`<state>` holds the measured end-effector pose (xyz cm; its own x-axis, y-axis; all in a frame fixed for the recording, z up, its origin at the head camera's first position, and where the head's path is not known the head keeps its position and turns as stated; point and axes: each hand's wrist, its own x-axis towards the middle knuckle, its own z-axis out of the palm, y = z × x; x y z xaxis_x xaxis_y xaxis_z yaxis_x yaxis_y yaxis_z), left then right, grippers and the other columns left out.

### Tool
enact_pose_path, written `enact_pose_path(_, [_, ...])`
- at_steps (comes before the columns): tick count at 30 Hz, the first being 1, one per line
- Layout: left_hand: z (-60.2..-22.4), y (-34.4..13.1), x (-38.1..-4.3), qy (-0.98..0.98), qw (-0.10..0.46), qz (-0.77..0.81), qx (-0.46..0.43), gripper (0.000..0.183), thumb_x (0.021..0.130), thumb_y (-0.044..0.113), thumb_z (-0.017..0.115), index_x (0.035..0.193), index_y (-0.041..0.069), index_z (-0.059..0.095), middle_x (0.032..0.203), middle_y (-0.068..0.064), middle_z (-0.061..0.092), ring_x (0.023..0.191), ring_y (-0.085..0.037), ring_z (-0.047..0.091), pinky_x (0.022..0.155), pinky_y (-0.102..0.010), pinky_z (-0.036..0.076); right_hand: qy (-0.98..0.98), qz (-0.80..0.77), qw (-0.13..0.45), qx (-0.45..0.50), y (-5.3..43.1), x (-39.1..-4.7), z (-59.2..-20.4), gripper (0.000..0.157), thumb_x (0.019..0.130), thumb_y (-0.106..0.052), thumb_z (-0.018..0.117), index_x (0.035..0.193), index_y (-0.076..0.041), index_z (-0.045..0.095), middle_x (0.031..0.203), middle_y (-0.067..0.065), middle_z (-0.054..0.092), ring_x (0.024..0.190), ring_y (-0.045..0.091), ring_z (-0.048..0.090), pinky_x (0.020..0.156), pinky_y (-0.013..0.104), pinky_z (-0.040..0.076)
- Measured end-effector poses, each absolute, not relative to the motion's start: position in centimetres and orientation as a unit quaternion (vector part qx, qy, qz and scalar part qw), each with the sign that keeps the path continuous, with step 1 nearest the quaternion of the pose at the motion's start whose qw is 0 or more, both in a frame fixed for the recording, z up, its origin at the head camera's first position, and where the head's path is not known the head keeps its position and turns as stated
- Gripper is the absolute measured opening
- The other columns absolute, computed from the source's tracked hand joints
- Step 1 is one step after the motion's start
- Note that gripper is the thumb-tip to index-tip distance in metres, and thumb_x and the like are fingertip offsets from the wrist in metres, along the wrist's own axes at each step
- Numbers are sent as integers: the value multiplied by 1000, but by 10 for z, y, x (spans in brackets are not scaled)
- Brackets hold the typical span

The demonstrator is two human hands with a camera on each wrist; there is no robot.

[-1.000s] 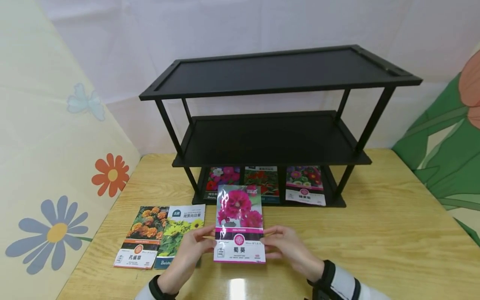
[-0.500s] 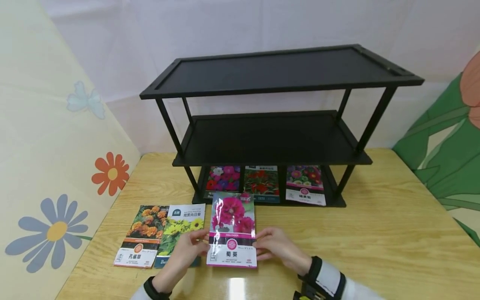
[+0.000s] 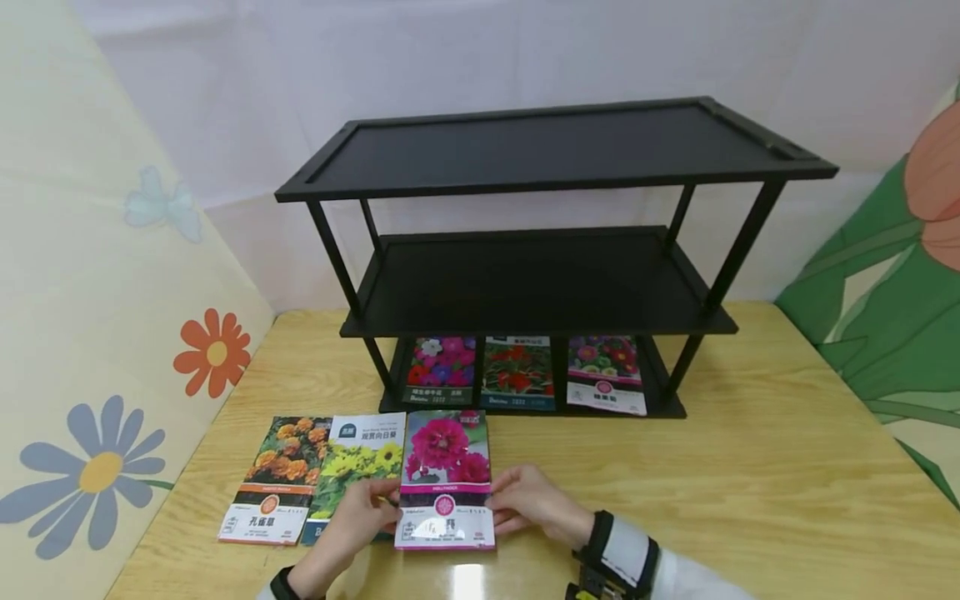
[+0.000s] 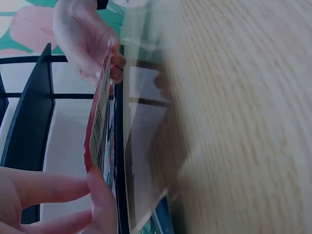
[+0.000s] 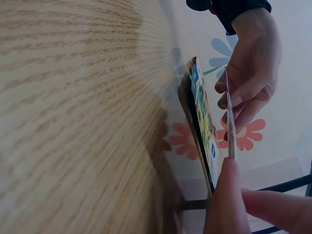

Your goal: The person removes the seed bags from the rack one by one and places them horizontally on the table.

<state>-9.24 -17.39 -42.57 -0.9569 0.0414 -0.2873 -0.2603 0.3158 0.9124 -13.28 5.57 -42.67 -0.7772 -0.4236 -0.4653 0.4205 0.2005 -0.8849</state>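
A seed packet with magenta hollyhock flowers [image 3: 442,475] is held face up between both hands, its front edge toward me. My left hand [image 3: 358,518] pinches its left edge, and my right hand [image 3: 536,504] pinches the right edge. In the left wrist view the packet [image 4: 100,114] shows nearly edge-on above the tabletop, a barcode on its underside. To its left lie a yellow sunflower packet [image 3: 356,454], partly covered by my left hand, and an orange marigold packet [image 3: 281,475]. The right wrist view shows the held packet [image 5: 231,126] raised over the sunflower packet [image 5: 204,117].
A black three-tier shelf [image 3: 540,279] stands at the back of the wooden table [image 3: 720,500]. On its bottom tier lie a pink-and-purple flower packet [image 3: 442,367], a red flower packet [image 3: 517,371] and a mixed daisy-like flower packet [image 3: 606,375].
Both hands have carried the hollyhock packet left and toward me, from in front of the shelf to beside the sunflower packet. The other packets stay where they were.
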Motion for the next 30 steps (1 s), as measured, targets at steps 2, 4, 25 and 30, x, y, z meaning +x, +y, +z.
enact_pose_path(2, [-428,-174,-93,807,129,573,-55,44,71,-13,50,113,-23,43,78,-9,53,64,-15,55,57,-30,52,699,-634,332,-1,55,-133,-428,17,79,4,55,93,11,50,75,14,60,55,12,58,59,30,52])
enact_pose_path(4, [-429,-175,-94,811,133,568,-46,45,71,-13,50,114,-23,44,78,-8,53,63,-14,55,56,-30,51,700,-633,331,-2,54,-132,-429,16,79,5,55,93,11,50,74,15,60,55,13,58,58,30,52])
enact_pose_path(25, [-433,-174,-100,840,119,525,-66,46,65,-15,51,111,-22,47,76,-11,50,56,-11,50,50,-30,51,715,-617,328,10,42,-133,-437,13,80,5,53,92,10,50,70,12,58,51,11,56,56,30,52])
enact_pose_path(30, [-435,-176,-103,852,113,506,-67,47,66,-15,51,112,-20,48,76,-8,51,56,-11,51,49,-28,51,723,-606,331,18,40,-135,-437,17,80,3,54,95,10,50,73,13,59,53,12,57,57,29,52])
